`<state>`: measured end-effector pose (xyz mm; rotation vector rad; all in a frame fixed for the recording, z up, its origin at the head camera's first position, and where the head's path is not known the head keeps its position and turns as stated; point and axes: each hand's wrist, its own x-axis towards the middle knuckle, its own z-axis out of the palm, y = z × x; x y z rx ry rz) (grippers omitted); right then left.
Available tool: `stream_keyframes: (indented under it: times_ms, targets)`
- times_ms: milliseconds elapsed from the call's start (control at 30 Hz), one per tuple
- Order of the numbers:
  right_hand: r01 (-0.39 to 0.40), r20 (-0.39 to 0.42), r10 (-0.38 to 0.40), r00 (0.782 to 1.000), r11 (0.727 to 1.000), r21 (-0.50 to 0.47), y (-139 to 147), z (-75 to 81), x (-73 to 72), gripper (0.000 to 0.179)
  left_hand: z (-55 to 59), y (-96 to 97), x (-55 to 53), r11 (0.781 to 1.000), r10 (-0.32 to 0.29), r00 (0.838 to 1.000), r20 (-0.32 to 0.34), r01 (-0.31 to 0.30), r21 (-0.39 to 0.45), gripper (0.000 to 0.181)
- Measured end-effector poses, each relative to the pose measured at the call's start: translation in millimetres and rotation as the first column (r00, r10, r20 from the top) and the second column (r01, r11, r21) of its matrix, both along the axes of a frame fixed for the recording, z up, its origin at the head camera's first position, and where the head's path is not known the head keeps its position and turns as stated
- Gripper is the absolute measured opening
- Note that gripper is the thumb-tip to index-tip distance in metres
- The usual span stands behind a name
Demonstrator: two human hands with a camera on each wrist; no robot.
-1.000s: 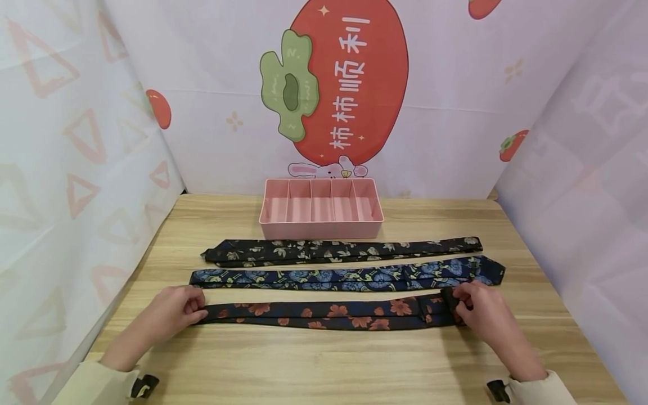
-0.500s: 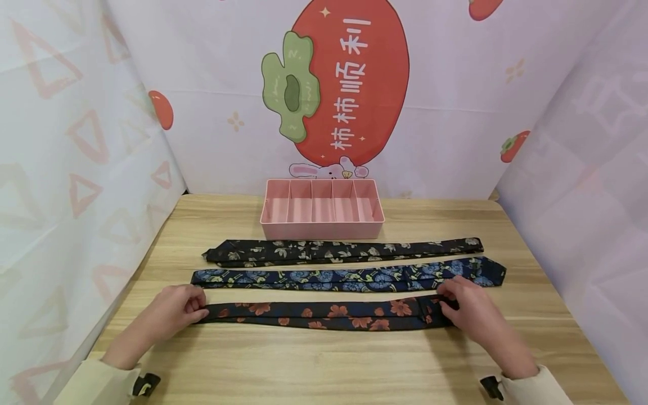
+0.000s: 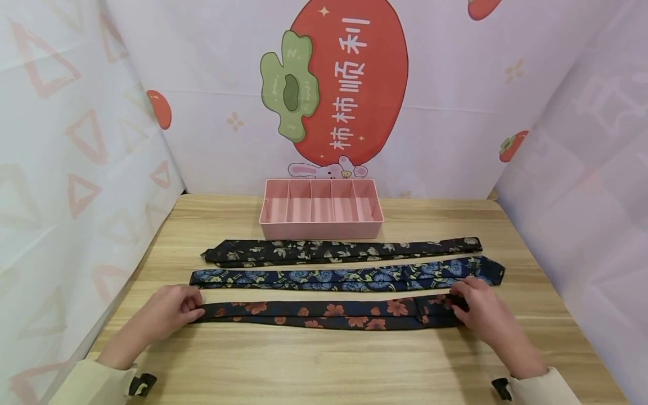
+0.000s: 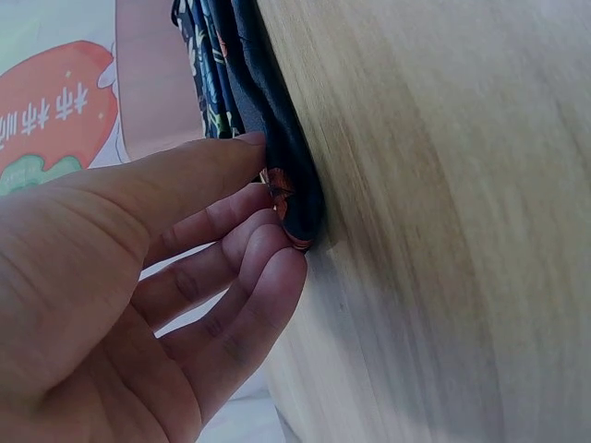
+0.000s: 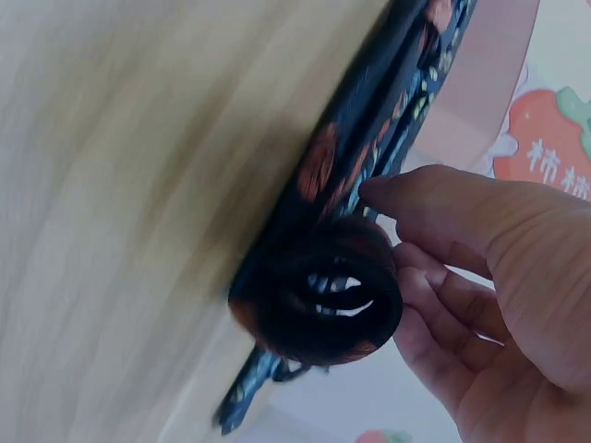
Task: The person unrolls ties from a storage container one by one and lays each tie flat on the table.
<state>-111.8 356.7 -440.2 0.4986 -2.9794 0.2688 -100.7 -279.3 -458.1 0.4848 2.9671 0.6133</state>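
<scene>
A dark necktie with orange-red flowers (image 3: 334, 316) lies stretched across the table, nearest the person. Thumb and fingers of my left hand (image 3: 172, 312) pinch its left end; the left wrist view shows that folded end (image 4: 291, 198) between them. At the other end is my right hand (image 3: 483, 309). The right wrist view shows this end curled into a loose, hollow roll (image 5: 314, 309), with the thumb above and the fingers curled against its side. Behind it lies a blue-flowered necktie (image 3: 324, 278), and beyond that a black necktie with pale flowers (image 3: 349, 251).
A pink box (image 3: 321, 230) with several narrow compartments stands at the back of the wooden table (image 3: 324, 365). Printed cloth (image 3: 455, 112) hangs behind the table and along both sides.
My right hand shifts left along the necktie's end, then back right. The end that stood up beside it now sits lower. The red-flowered necktie and my left hand slide slightly left.
</scene>
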Motion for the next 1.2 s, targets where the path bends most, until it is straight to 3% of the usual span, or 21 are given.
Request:
stream_keyframes:
  times_ms: [333,733,933,1100,1200]
  targets:
    - [0.088,-0.014,-0.088,0.996,0.996,-0.010,35,-0.5,0.3,0.035,0.4,-11.8,0.5,0.999,0.020,1.000,-0.018,-0.020,-0.029,0.023]
    - [0.159,0.070,-0.153,0.986,0.983,-0.093,53,-2.7,-2.6,0.020,1.8,-12.4,1.2,0.999,0.023,1.000,-0.018,-0.023,-0.029,0.022]
    - [0.131,-0.017,-0.134,0.991,0.982,-0.134,41,8.4,3.1,0.015,1.4,-12.9,0.7,0.999,0.022,1.000,-0.020,-0.023,-0.033,0.023]
    - [0.053,-0.072,-0.059,0.996,0.995,-0.083,34,14.0,1.3,0.030,1.1,-13.6,0.0,0.999,0.021,0.999,-0.024,-0.022,-0.032,0.024]
    - [0.031,-0.059,-0.034,0.998,0.998,-0.055,42,12.6,-3.0,0.027,0.9,-13.5,0.0,0.999,0.021,1.000,-0.022,-0.021,-0.033,0.024]
